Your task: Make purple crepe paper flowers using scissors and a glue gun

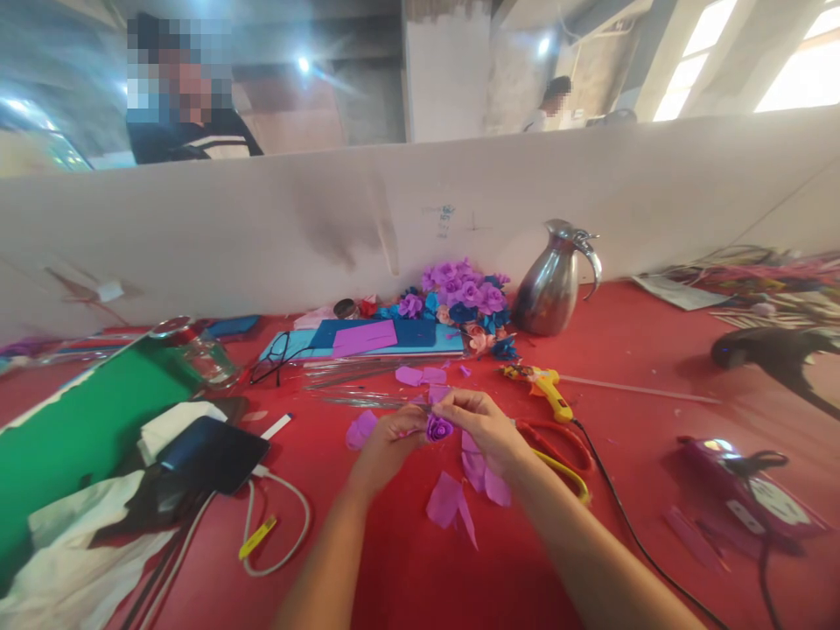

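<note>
A purple paper rose (439,428) with a tight spiral centre sits between my two hands over the red table. My left hand (392,440) pinches it from the left side. From the right, the fingers of my right hand (484,430) close at its upper edge, where a purple piece of paper shows behind. Loose purple petals (446,500) lie just below the rose, more (420,375) beyond it, and one (360,430) beside my left hand. Thin clear strips or sticks (354,401) lie behind my left hand. Red-and-yellow-handled scissors (564,444) rest partly behind my right wrist.
A yellow glue gun (555,395) with a black cord lies right. Finished paper flowers (467,293) and a steel jug (549,284) stand against the white partition (262,227). Left are glasses (279,357), a jar (203,354) and a phone (215,455). A power strip (752,490) sits right.
</note>
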The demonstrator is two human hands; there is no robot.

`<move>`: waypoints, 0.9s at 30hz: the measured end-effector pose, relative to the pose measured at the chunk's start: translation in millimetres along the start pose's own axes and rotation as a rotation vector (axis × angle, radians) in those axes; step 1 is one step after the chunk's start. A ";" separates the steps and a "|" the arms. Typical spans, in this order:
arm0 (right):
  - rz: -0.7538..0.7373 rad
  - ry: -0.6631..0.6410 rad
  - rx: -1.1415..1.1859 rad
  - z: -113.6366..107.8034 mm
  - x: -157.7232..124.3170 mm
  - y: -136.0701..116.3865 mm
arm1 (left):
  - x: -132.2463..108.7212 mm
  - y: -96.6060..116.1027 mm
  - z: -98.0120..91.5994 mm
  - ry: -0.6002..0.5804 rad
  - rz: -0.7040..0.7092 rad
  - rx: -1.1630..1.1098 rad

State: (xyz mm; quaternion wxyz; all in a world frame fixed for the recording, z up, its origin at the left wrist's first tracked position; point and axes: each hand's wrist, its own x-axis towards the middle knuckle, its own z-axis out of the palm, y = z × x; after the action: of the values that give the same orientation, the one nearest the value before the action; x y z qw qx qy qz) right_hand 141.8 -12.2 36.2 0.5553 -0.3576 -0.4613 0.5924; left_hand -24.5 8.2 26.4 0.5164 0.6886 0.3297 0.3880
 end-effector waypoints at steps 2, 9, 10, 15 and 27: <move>-0.012 -0.028 -0.007 0.0 -0.3 -1.7 | -0.5 0.5 -0.8 -0.004 -0.018 -0.022; 0.037 -0.075 -0.049 -0.8 -1.1 -3.5 | -2.5 -10.7 -7.9 -0.099 -0.114 -0.048; 0.039 -0.084 -0.049 -1.3 -1.2 -2.7 | -2.7 -11.9 -8.5 -0.103 -0.121 -0.056; 0.051 -0.110 -0.074 -1.0 -1.4 -0.4 | -3.8 -12.3 -10.1 -0.127 -0.109 -0.054; 0.146 -0.183 -0.062 -1.5 -2.3 -1.4 | -3.6 -0.5 -7.7 -0.175 -0.083 -0.014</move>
State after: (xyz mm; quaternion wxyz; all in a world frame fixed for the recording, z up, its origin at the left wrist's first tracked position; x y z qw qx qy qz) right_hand 143.9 -14.3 36.8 0.4550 -0.3517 -0.5009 0.6468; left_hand -33.1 8.7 26.5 0.5637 0.7018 0.3089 0.3070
